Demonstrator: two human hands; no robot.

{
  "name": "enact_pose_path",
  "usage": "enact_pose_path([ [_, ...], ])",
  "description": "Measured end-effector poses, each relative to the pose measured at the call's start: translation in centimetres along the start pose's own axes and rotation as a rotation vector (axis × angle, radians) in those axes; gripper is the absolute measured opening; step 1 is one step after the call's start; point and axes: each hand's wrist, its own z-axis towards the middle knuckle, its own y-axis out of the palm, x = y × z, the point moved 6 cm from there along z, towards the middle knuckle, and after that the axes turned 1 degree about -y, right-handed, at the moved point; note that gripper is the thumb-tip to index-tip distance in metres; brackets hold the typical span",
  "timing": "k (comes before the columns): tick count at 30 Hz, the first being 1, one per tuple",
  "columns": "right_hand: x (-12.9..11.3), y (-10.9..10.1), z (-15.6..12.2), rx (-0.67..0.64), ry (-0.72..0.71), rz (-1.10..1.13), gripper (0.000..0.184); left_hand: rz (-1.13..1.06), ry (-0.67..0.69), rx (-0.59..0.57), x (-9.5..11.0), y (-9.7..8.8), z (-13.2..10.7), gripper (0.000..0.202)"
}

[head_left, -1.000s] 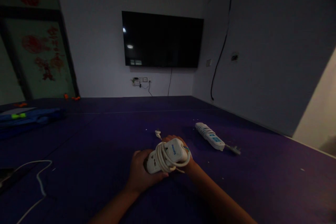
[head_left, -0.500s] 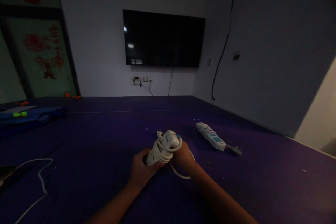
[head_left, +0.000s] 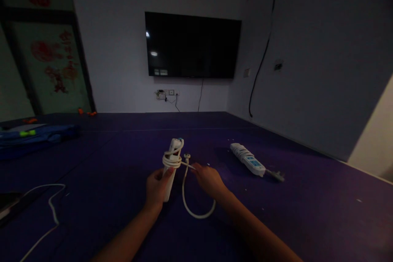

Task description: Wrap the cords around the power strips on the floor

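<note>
A white power strip stands upright in my left hand, which grips its lower half. Its white cord is wound round the upper part. A loose loop of that cord hangs down between my hands. My right hand pinches the cord just right of the strip, fingers closed on it. A small white plug shows just above the pinched stretch of cord.
A second white power strip with its plug lies on the purple floor mat to the right. A loose white cable lies at the left, beside a dark object. A blue item sits far left. A wall-mounted television hangs ahead.
The strip has swung from lying across my hands to standing upright in my left hand. My right hand has come off the strip and drawn a loop of cord out.
</note>
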Motion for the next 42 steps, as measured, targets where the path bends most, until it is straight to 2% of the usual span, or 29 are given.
enact_pose_path([
  [5,0.1,-0.1,-0.1,-0.015,0.0,0.003,0.026,0.12,0.082,-0.011,0.4,-0.1,0.2,0.054],
  [14,-1.0,-0.5,-0.7,-0.027,-0.038,0.022,0.025,0.353,0.146,0.109,1.5,-1.5,0.8,0.058],
  [19,-1.6,-0.9,-0.9,-0.01,-0.053,0.041,0.026,0.435,0.22,0.134,1.8,-1.6,0.8,0.057],
  [27,-1.8,-1.0,-1.1,0.0,-0.06,0.061,0.028,0.574,0.311,0.175,2.4,-1.6,0.7,0.075],
  [31,-2.2,-0.8,-1.2,-0.002,-0.078,0.067,0.03,0.547,0.288,0.132,1.8,-1.5,1.1,0.069],
  [37,-3.0,-0.5,-1.5,-0.016,-0.158,0.07,0.035,0.493,0.146,0.141,0.4,-2.0,1.7,0.066],
  [42,-3.3,-0.4,-1.6,-0.043,-0.166,0.065,0.037,0.598,0.167,0.146,0.9,-2.0,1.4,0.062],
])
